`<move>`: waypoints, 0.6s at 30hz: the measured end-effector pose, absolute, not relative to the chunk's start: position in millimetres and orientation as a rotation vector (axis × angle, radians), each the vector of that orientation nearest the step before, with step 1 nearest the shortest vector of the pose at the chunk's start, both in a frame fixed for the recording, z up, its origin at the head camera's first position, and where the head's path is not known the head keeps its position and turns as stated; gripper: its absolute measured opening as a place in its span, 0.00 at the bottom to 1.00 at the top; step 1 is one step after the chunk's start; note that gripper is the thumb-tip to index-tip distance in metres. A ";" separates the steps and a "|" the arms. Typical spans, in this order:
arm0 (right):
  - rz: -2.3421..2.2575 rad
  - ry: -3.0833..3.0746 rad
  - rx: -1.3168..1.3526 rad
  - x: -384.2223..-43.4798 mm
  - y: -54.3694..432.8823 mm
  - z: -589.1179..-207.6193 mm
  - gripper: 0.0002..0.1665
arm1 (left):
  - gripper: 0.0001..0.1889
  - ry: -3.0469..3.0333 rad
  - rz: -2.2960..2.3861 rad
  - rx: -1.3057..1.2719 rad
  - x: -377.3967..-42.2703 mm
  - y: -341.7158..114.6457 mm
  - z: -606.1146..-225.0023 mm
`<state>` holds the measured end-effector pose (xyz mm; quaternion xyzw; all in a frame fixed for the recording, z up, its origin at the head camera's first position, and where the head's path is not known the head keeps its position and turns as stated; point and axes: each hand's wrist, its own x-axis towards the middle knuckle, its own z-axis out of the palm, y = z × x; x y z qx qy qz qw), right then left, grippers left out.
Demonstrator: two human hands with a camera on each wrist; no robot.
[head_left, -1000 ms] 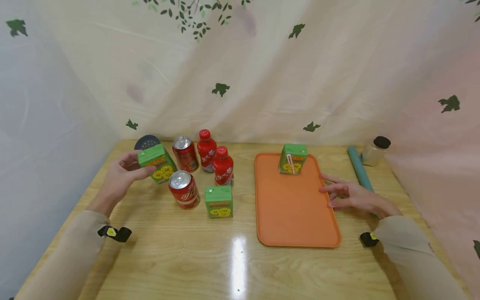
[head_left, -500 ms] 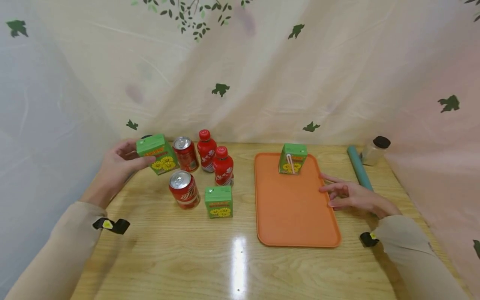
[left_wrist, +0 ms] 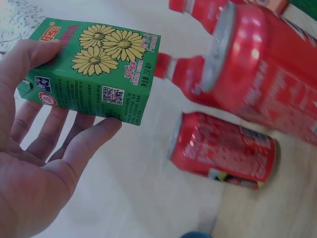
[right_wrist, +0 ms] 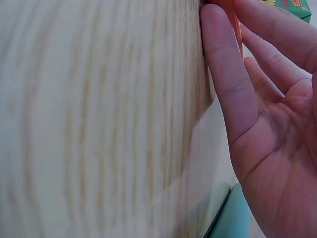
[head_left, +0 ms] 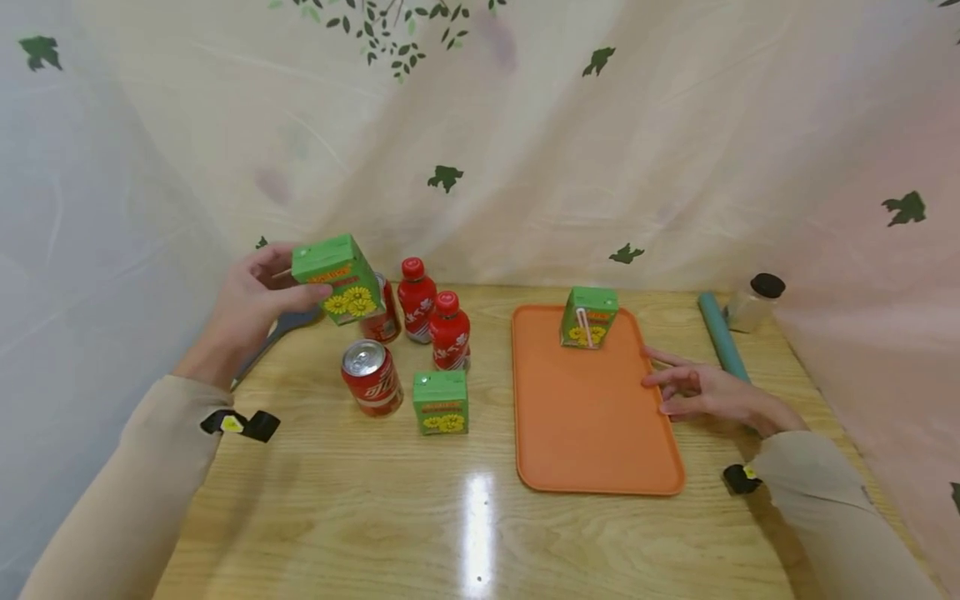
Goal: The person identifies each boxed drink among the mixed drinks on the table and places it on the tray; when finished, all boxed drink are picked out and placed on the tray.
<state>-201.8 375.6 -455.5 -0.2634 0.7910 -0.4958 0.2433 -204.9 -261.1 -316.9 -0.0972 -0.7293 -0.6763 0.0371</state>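
My left hand (head_left: 255, 300) pinches a green drink carton (head_left: 339, 279) with yellow flowers between thumb and fingers. In the head view the carton is tilted and raised, covering part of the rear red can (head_left: 389, 321). The left wrist view shows the carton (left_wrist: 111, 49) with the thumb on its flowered face and fingers beneath. At the orange tray's (head_left: 600, 433) right edge, my right hand (head_left: 708, 393) rests its fingertips on the rim, fingers loosely extended. A second green carton (head_left: 588, 318) with a white straw stands at the tray's far end.
Left of the tray stand a front red can (head_left: 372, 379), two red bottles (head_left: 417, 302) and another green carton (head_left: 441, 404). A dark utensil (head_left: 281, 329) lies behind my left hand. To the right are a teal roll (head_left: 722, 337) and a black-lidded jar (head_left: 752, 304).
My left hand has lifted the green drink carton up and slightly to the right, so it now overlaps the rear can. The right hand stays at the tray's edge.
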 end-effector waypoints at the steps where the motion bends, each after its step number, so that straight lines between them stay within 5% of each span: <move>1: -1.359 2.154 -0.728 -202.1 375.8 -455.7 0.27 | 0.23 -2.217 -2.096 -0.317 -205.9 -258.6 -314.3; 18: -1.388 2.141 -0.742 -201.6 376.4 -455.9 0.27 | 0.23 -2.098 -2.228 -0.680 -197.4 -197.5 -274.6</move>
